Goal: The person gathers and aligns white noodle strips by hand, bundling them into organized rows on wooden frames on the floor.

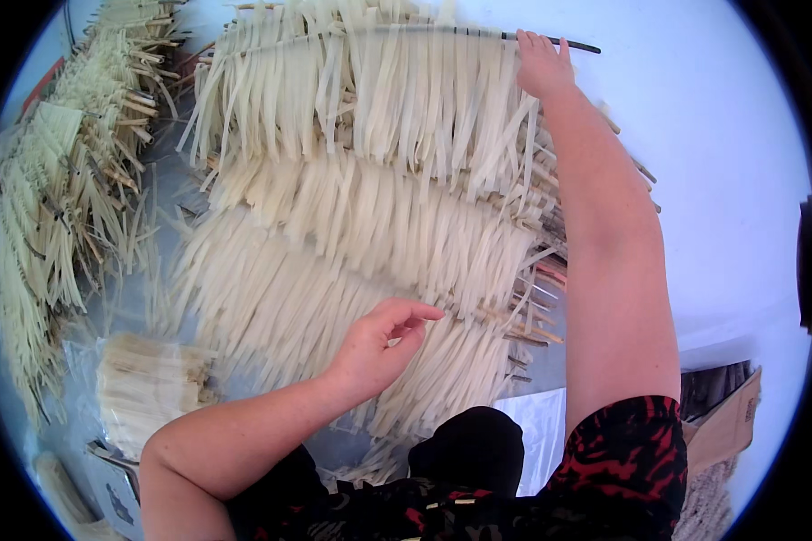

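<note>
Several rows of long, flat, cream-coloured noodle strips [370, 198] hang over sticks and overlap in a stack in front of me. At the top, a thin dark rod [442, 30] runs across the uppermost row. My right hand [545, 67] is closed on that rod near its right end, fingers over it, arm stretched far forward. Lower down, my left hand [379, 347] hovers over the nearer rows, loosely curled. A gap shows between its thumb and index finger, and nothing is visible in it.
Another long heap of noodle strips on sticks [72, 180] lies at the left. Below it is a clear bag of cut strips [149, 383]. Stick ends [541, 329] jut from the stack's right side. A cardboard piece [726, 419] lies lower right, beside a white wall [731, 198].
</note>
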Demonstrator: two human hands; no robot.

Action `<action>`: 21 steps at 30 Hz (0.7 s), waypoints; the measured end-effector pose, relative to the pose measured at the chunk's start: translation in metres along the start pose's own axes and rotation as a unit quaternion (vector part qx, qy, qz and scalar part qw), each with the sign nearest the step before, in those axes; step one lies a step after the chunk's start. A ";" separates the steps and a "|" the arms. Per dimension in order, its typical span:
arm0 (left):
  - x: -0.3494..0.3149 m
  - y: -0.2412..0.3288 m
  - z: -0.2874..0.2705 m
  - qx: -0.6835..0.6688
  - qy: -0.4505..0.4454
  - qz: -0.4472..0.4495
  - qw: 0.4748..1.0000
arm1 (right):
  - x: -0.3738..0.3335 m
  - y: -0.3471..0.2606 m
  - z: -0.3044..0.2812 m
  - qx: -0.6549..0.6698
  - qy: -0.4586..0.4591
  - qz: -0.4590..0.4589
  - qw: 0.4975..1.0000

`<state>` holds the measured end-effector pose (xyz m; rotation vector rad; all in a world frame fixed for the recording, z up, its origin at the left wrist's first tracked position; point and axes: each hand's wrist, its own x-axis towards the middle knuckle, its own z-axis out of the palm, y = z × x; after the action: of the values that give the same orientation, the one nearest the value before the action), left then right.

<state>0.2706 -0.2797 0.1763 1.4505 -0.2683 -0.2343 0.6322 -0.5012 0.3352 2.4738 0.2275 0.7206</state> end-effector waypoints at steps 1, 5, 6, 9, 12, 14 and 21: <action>0.003 0.000 -0.001 0.010 -0.001 0.002 1.000 | 0.000 0.001 -0.001 -0.019 -0.014 -0.015 1.000; 0.010 -0.006 -0.007 0.026 0.000 -0.007 1.000 | 0.005 -0.001 -0.004 -0.088 -0.079 -0.044 0.992; 0.013 -0.009 -0.010 0.027 0.001 -0.008 1.000 | 0.007 -0.001 -0.001 -0.087 -0.078 -0.045 0.992; 0.018 -0.015 -0.016 0.006 0.004 -0.008 1.000 | 0.010 0.001 0.010 -0.013 -0.116 -0.067 0.991; 0.020 -0.018 -0.021 0.002 0.020 0.002 1.000 | 0.012 0.002 0.017 0.043 -0.192 -0.039 0.980; 0.021 -0.021 -0.018 -0.010 0.013 -0.018 1.000 | 0.010 0.018 0.030 0.082 -0.161 0.049 0.982; 0.026 -0.024 -0.028 -0.009 0.030 -0.018 0.999 | -0.004 0.044 0.027 0.084 -0.257 0.121 0.955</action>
<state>0.3040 -0.2637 0.1505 1.4430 -0.1917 -0.2218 0.6442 -0.5517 0.3389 2.7812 -0.2216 0.1291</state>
